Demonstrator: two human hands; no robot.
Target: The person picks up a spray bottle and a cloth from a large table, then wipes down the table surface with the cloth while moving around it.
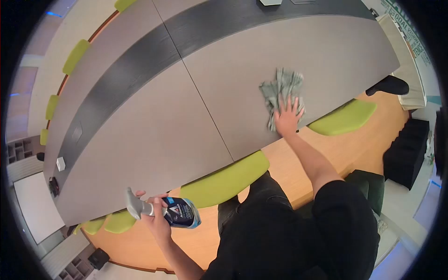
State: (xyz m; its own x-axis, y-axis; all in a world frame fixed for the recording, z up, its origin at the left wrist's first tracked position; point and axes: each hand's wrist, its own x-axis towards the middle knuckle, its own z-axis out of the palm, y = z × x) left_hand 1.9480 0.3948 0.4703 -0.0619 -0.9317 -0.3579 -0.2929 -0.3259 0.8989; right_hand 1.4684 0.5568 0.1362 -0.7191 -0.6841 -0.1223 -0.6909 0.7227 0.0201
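Note:
My left hand [157, 219] is wrapped around the neck of a spray bottle [181, 213] with a grey trigger head and a dark label. The bottle is tilted on its side, near the front edge of the table. My right hand [288, 119] lies flat with fingers spread on a crumpled grey-green striped cloth [283, 86], pressing it on the tabletop [224, 74]. The cloth's far edge is blurred.
Green chairs [228, 179] line the near edge, another green chair [345, 116] stands to the right, and several more are across the table. A dark band [140, 60] curves along the tabletop. A black chair [391, 86] is at the right end.

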